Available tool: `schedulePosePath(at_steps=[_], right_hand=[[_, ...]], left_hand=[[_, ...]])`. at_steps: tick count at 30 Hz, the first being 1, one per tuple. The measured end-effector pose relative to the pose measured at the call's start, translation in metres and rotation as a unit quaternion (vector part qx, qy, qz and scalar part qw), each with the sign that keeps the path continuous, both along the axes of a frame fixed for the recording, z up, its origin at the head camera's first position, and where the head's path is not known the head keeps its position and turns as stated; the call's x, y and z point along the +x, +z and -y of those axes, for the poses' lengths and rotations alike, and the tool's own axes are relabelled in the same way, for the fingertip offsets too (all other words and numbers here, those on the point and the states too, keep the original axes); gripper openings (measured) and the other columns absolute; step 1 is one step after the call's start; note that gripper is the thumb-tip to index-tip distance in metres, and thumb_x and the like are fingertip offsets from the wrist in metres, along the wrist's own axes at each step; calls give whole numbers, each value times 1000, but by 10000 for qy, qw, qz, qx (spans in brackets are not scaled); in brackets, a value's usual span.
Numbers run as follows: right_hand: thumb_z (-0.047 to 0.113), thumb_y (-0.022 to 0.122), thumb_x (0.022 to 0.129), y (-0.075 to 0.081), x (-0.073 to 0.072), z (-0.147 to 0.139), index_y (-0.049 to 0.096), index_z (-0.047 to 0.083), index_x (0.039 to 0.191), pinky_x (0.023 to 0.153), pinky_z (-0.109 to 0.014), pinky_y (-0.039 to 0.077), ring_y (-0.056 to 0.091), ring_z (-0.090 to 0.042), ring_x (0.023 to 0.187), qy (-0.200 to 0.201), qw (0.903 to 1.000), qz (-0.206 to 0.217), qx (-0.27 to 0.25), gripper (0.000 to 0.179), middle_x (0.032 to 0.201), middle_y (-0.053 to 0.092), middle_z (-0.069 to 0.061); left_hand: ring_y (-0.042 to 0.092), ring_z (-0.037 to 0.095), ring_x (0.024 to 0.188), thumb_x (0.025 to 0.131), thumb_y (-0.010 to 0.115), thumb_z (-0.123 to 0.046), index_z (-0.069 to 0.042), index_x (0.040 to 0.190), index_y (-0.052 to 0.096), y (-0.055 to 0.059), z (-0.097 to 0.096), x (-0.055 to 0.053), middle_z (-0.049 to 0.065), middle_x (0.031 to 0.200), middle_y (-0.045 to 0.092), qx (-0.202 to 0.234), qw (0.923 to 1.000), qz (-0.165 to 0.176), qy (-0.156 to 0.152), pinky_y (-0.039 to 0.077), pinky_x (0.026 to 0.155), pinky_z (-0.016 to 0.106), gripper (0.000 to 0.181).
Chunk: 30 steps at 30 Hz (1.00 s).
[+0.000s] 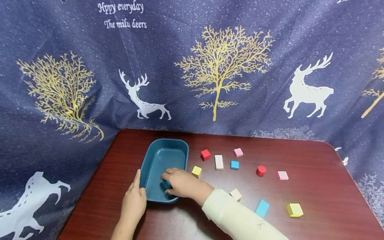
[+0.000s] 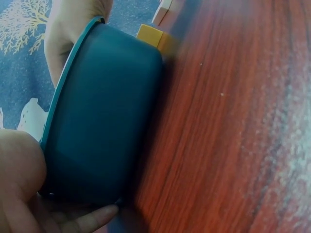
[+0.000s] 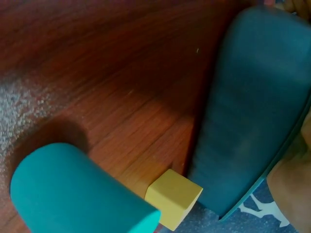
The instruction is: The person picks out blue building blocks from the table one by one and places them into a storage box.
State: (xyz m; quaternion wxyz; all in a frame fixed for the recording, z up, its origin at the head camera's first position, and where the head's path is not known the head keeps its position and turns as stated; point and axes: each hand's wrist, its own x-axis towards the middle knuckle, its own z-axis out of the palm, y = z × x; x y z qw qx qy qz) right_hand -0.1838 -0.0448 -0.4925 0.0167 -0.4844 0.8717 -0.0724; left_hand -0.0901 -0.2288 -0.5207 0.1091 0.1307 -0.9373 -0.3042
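- Worktop (image 1: 334, 169) of reddish-brown wood grain, glossy in front of the tray, bearing the tray and scattered blocks.
- Dark blue curtain (image 1: 267, 14) beyond the tray, printed with white deer, golden trees and lettering.
- Teal tray (image 1: 143, 168) upright towards the left side of the worktop, its opening facing up; its long axis runs from the person towards the curtain, the far end leaning slightly right.
- Left hand (image 1: 134, 201) at the tray's near left corner, its fingers straight and close together along the outer wall.
- Right hand (image 1: 181, 183) over the tray's near right part, its fingers bent down inside; whether they pinch anything cannot be told.
- Yellow cube (image 1: 197, 172) just beside the tray's right wall.
- Red cube (image 1: 205, 154), white block (image 1: 219, 162), small blue block (image 1: 234, 165) and pink block (image 1: 238, 152) right of the tray's far half.
- Red cylinder (image 1: 261, 171) and pale pink block (image 1: 283, 176) farther right of the tray.
- Cream block (image 1: 236, 194), long blue block (image 1: 261, 208) and larger yellow block (image 1: 294, 210) right of the tray's near end.
- Teal cylinder (image 3: 82, 194) outside the tray, near the yellow cube in the right wrist view.
- Pale sleeve (image 1: 245, 222) hiding some worktop right of the tray.
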Motion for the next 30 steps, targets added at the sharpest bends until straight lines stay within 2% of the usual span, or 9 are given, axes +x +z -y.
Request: schedulePosePath(at_steps=[5,11,17,20,26,30], right_hand=[[37,72,93,1,1,-2,60,12,138,114,-28,40,55,-18,134,74,10000,33,-22,53,141,62,-3],[37,69,95,1,2,-3,58,13,141,116,-28,39,54,-18,136,188,9996,-195,-88,53,144,60,-3],[40,68,95,3,5,-2,56,16,144,118,-31,37,51,-20,140,116,9996,-232,-121,57,146,59,-2],[42,68,95,5,7,-2,55,17,146,118,-36,38,49,-23,142,124,9994,-292,-145,58,148,57,-2],[48,65,95,12,14,-5,50,23,150,118,-54,34,40,-23,148,-40,9995,-212,-226,62,154,51,2],[50,65,94,16,16,-9,50,23,150,119,-59,31,39,-24,149,-97,9988,-231,-409,64,155,50,2]], left_hand=[[61,33,71,95,47,-3,-1,156,34,0,-2,1,34,120,63,-23,10000,-11,-11,50,66,54,62],[61,34,70,94,47,-2,-1,155,35,2,-2,1,34,117,64,-59,9999,-94,-14,50,66,54,62],[61,32,71,96,46,-2,0,156,33,3,-1,1,35,121,63,-64,10000,26,-66,51,66,54,62],[61,31,71,96,45,-2,0,157,32,2,-1,1,35,121,62,-30,9999,61,-81,51,67,53,62],[62,32,73,97,45,-3,-1,157,32,1,-1,1,35,124,62,-18,9999,57,-100,52,68,54,62],[63,34,73,96,45,-2,0,156,33,1,0,1,35,124,62,-26,10000,-5,-85,52,68,55,62]])
